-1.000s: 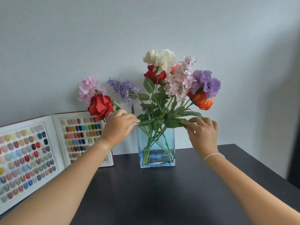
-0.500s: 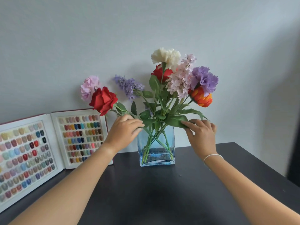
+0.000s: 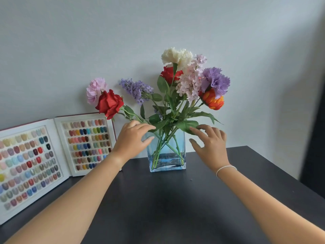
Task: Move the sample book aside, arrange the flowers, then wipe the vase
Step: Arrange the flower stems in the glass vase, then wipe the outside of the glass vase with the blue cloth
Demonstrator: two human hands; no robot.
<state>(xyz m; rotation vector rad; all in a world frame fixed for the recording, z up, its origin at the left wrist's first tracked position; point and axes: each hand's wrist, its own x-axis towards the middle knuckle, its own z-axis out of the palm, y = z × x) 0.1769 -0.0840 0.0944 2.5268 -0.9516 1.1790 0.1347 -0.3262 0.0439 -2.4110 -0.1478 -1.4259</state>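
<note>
A square blue glass vase (image 3: 167,155) stands on the dark table (image 3: 167,208) by the wall. It holds a mixed bunch of flowers (image 3: 186,80): white, red, pink, purple and orange heads on green stems. A red rose (image 3: 110,103) and a pink bloom lean out to the left. My left hand (image 3: 133,140) hovers at the vase's left rim, fingers apart, touching the leaves. My right hand (image 3: 210,143) is spread at the right rim, fingertips on a leaf. An open sample book (image 3: 52,155) of coloured nail tips stands at the left against the wall.
A pale wall rises right behind the vase. The table's right edge (image 3: 281,175) runs diagonally, with a dark vertical shape beyond it at far right. A thin bracelet sits on my right wrist.
Both hands have opened and let go of the stems and leaves. The left hand slid toward the vase rim, and the right hand spread its fingers and dropped slightly.
</note>
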